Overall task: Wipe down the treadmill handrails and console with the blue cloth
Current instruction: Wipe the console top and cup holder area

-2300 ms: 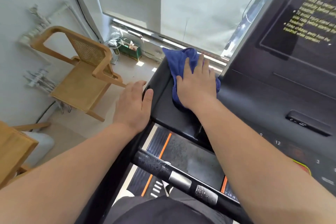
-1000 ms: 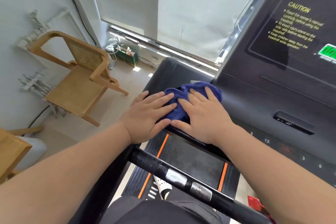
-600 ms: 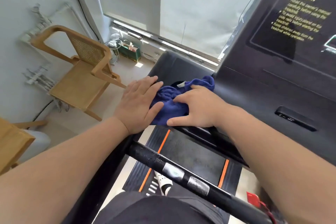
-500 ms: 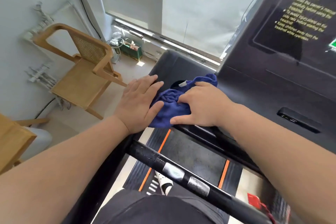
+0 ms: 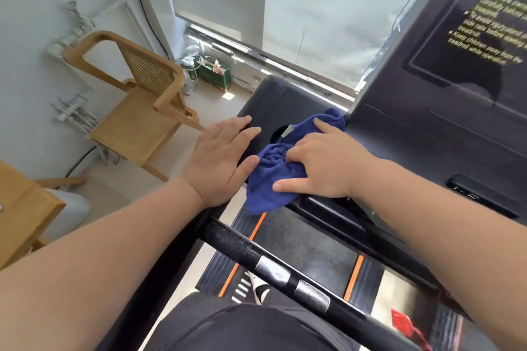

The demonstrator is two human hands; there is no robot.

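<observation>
1. The cloth (image 5: 275, 177) is deep blue, soft and towel-like, bunched into thick folds, with a small pale tag showing at its far edge.
2. It lies on the left end of the black console (image 5: 422, 134), beside a round cup recess, and 1 corner droops over the near edge above the belt (image 5: 308, 242).
3. The right hand (image 5: 322, 165) presses on the cloth, palm down, fingers curled into the folds and gripping them, thumb stretched along the near side.
4. The left hand (image 5: 221, 161) lies flat and loose on the console's left edge, holding nothing, its thumb touching the cloth.
5. A black crossbar (image 5: 285, 271) with 2 silver pads runs below both forearms.
6. A wooden chair (image 5: 137, 111) stands left of the treadmill.
</observation>
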